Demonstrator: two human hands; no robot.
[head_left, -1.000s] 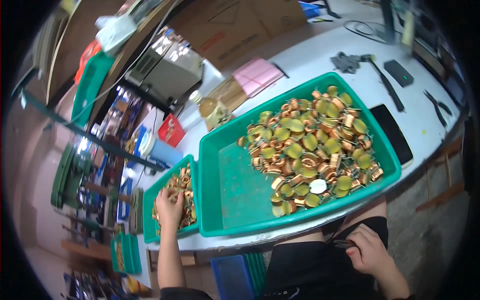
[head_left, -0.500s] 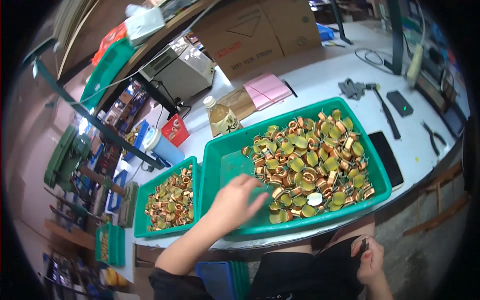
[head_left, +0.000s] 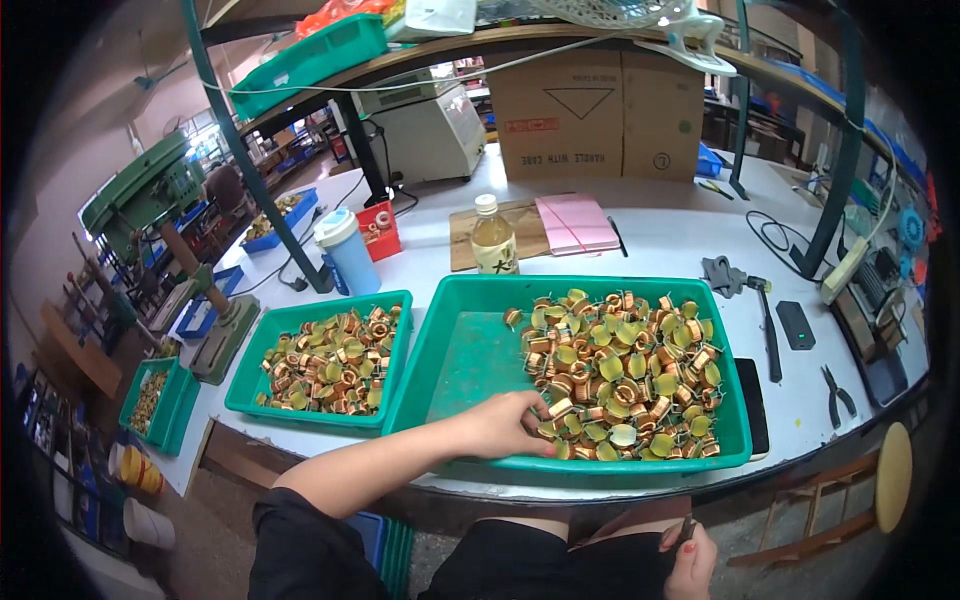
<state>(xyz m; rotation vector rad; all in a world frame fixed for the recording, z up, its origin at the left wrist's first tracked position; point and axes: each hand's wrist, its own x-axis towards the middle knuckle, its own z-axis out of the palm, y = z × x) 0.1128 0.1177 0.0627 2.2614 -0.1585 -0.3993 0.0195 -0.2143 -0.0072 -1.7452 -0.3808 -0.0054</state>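
Nearest, lower right of the frame: right hand [head_left: 693, 562] is curled closed around a small dark slim object [head_left: 687, 528], exact kind unclear. Lower centre: left hand [head_left: 503, 425] reaches into the large green tray [head_left: 470, 345], fingers bent and partly spread at the near-left edge of a heap of copper-wound toroidal coils [head_left: 625, 385]. Cannot tell whether the fingertips grip a coil. The heap covers the tray's middle and right; one whitish disc [head_left: 622, 436] shows near its front. Left of centre, just beside: smaller green tray [head_left: 300, 411] with more coils [head_left: 330, 362]. Right of frame: black phone-like slab [head_left: 752, 405] against the large tray, pliers [head_left: 836, 397], then a hammer [head_left: 770, 330]. Behind the trays: capped bottle [head_left: 493, 235], pink notebook [head_left: 577, 223], light-blue tumbler [head_left: 347, 255]. Top centre: cardboard box [head_left: 600, 115]. Upper left: green drill press [head_left: 145, 190].
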